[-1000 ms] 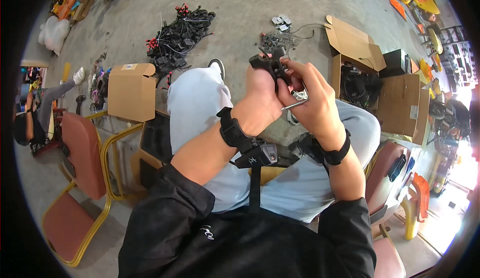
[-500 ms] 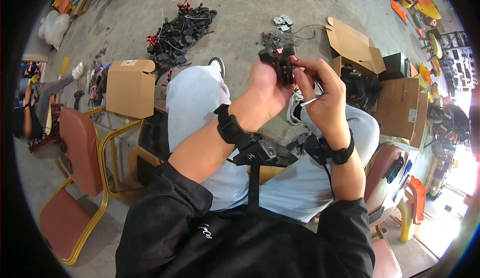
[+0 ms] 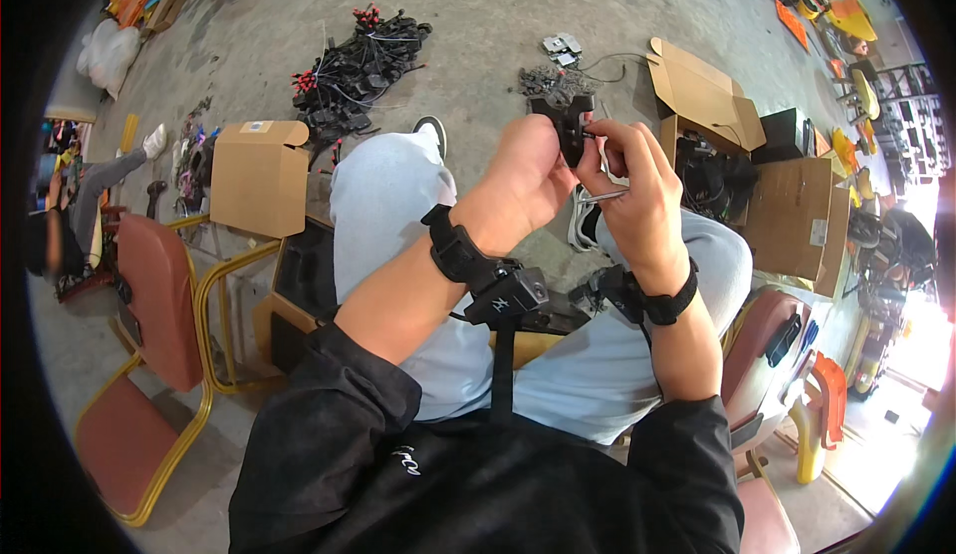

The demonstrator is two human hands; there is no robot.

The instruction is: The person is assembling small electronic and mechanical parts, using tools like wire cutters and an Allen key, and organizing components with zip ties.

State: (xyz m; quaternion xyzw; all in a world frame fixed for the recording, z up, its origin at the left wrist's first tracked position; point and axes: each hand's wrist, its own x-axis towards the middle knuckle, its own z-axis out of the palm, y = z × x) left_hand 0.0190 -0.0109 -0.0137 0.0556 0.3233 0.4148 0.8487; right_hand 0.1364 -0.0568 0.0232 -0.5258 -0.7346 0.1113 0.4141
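While the left hand (image 3: 531,164) grips the black, angular plastic part (image 3: 571,133) at far centre, the right hand (image 3: 640,184), folded round a slim silver metal rod (image 3: 604,196), pinches the part's right edge, probably best lightly.

From left hand (image 3: 538,163): open lane at 11 o'clock over concrete floor (image 3: 473,41), between black cable pile (image 3: 373,66) at 10 and dark small-parts heap (image 3: 556,83) at 12. Right hand (image 3: 639,188) crowds 3; open cardboard box (image 3: 700,81) blocks 2, right knee (image 3: 719,253) 4, left knee (image 3: 383,188) 9.
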